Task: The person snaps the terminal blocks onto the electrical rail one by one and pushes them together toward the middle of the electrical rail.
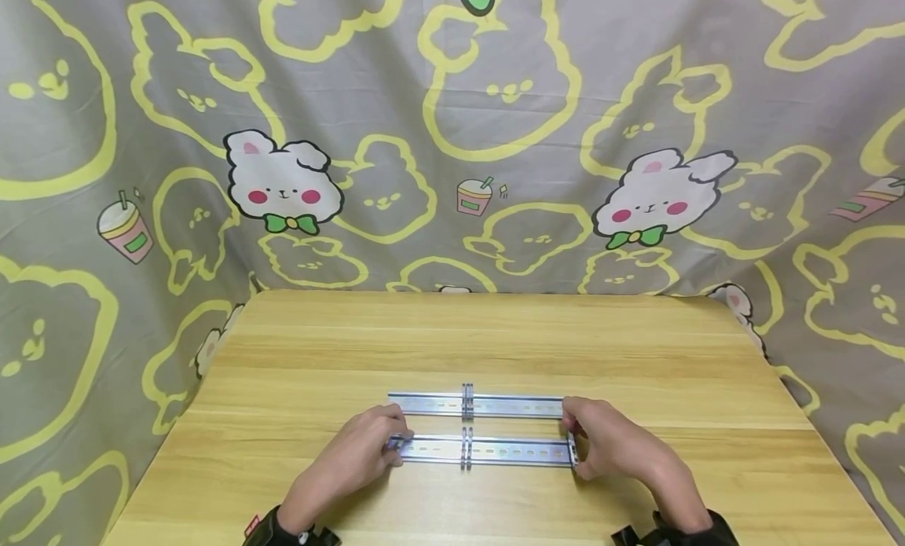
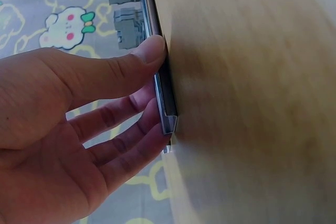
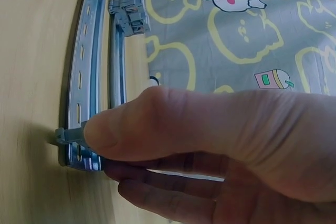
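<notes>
Two metal DIN rails lie parallel on the table, a near rail [image 1: 523,453] and a far rail [image 1: 519,407]. Grey terminal blocks sit mid-length on the near rail [image 1: 466,448] and on the far one [image 1: 467,401]. My left hand [image 1: 362,444] holds the near rail's left end; in the left wrist view its thumb is on the rail's [image 2: 166,95] near edge, with fingers along the other side. At the right end, my right hand [image 1: 618,440] pinches a narrow grey end clamp [image 3: 67,135] set across the near rail, its fingers partly hidden behind the thumb.
The wooden table [image 1: 488,338] extends beyond both rails and to either side. A grey curtain [image 1: 396,287] with yellow outlines and rabbit prints hangs behind the table and along its sides. A dark wrist strap [image 1: 679,530] is on the right wrist.
</notes>
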`<action>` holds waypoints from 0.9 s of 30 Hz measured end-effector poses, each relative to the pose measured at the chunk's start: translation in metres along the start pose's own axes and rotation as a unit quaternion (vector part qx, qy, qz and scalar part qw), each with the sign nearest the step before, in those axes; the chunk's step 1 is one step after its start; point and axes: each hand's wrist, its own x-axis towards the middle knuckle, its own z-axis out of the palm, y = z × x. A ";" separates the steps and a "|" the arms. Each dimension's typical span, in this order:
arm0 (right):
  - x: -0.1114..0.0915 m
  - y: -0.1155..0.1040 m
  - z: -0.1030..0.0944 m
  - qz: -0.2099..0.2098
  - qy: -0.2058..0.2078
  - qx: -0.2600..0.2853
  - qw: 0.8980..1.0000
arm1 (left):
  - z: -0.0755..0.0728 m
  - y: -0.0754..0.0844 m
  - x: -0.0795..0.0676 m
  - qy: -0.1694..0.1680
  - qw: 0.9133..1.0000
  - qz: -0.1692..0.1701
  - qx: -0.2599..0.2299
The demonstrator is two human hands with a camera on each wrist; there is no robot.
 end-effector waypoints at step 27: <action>0.001 -0.001 0.003 -0.010 0.013 -0.016 1.000 | 0.000 0.000 0.001 0.001 1.000 0.000 0.004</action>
